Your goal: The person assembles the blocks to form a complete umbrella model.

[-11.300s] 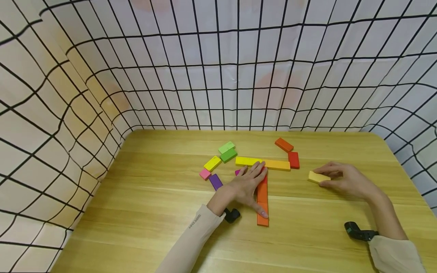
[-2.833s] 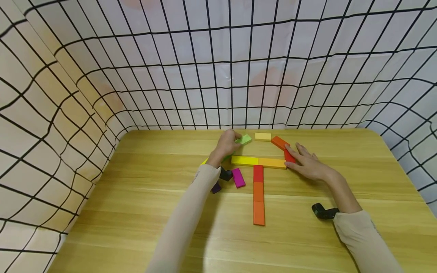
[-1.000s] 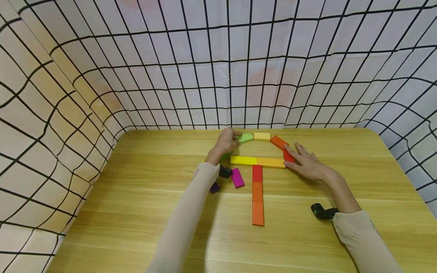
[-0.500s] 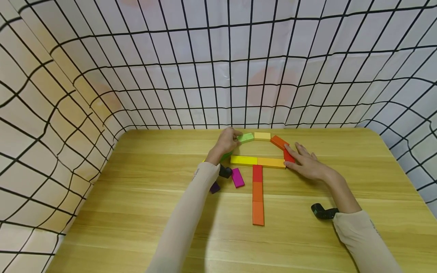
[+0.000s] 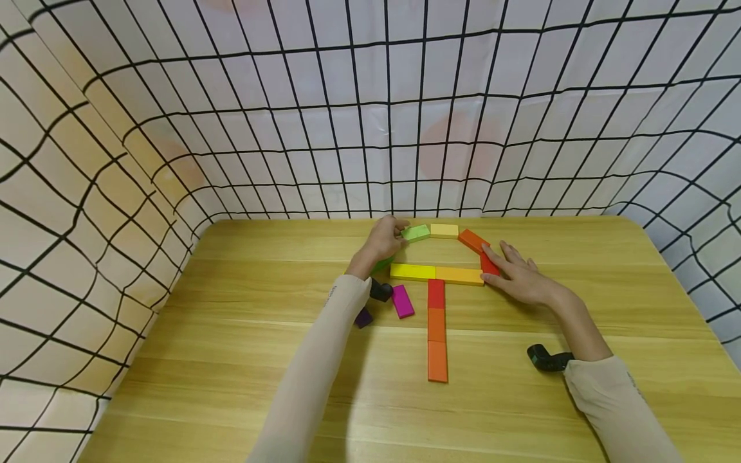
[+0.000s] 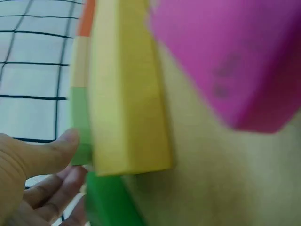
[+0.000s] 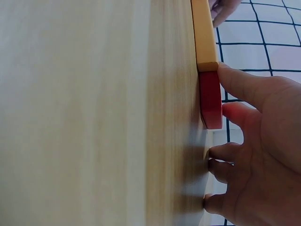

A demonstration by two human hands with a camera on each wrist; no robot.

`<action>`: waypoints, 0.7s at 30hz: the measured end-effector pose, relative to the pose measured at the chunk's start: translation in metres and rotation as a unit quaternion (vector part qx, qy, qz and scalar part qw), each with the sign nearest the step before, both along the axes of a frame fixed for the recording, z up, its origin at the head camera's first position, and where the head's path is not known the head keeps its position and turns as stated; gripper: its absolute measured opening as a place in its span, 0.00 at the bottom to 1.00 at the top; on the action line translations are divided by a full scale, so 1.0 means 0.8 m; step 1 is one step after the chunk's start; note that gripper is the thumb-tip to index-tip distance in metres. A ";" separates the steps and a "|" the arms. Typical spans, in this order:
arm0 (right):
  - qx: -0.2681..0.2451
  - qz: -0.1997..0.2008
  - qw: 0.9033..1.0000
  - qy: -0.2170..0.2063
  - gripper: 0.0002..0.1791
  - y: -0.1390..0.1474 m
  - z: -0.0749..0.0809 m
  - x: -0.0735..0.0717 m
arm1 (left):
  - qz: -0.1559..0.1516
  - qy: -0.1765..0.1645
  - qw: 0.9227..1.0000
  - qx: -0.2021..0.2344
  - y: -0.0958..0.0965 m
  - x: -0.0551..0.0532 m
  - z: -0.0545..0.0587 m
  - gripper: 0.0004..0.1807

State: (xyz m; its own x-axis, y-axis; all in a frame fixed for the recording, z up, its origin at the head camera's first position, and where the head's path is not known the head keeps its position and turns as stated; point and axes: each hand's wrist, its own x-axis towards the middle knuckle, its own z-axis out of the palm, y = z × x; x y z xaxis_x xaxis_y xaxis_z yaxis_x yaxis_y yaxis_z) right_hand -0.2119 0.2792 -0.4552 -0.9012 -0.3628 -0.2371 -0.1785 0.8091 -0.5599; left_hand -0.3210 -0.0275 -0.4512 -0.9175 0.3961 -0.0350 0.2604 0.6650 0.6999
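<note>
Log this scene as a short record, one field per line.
Left hand: pinches the light green block
Right hand: touches the outer red block
Arc, image left to right: light green block, pale yellow block, orange-red block, outer red block
Crossbar: yellow block and amber block, end to end
Column below crossbar: inner red block, upper orange block, lower orange block
Apart: magenta block, left of the column
Partly hidden by left arm: green block, purple block
Surface: wooden table
</note>
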 end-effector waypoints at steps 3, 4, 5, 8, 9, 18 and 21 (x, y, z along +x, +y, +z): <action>-0.001 0.000 1.000 0.000 0.43 -0.001 0.000 0.000 | -0.020 -0.020 0.999 0.020 -0.013 0.001 0.007 0.26; -0.001 0.001 1.000 0.000 0.43 -0.001 -0.001 0.000 | -0.024 -0.024 0.999 0.021 -0.019 0.001 0.009 0.26; -0.001 0.000 1.000 0.000 0.43 -0.001 -0.001 0.000 | -0.028 -0.029 0.999 0.023 -0.026 0.002 0.012 0.26; 0.000 0.000 1.000 -0.002 0.43 -0.001 -0.002 0.000 | -0.043 -0.032 0.999 0.006 -0.050 0.003 0.018 0.24; 0.000 -0.001 1.000 -0.002 0.43 -0.001 -0.002 0.000 | -0.048 -0.035 0.998 0.001 -0.058 0.005 0.020 0.24; 0.001 -0.004 1.000 -0.004 0.43 -0.001 0.000 -0.001 | -0.114 -0.089 0.989 -0.022 -0.109 0.025 0.020 0.31; -0.001 -0.004 1.000 -0.006 0.43 -0.001 -0.001 -0.001 | -0.128 -0.094 0.987 -0.023 -0.111 0.029 0.018 0.32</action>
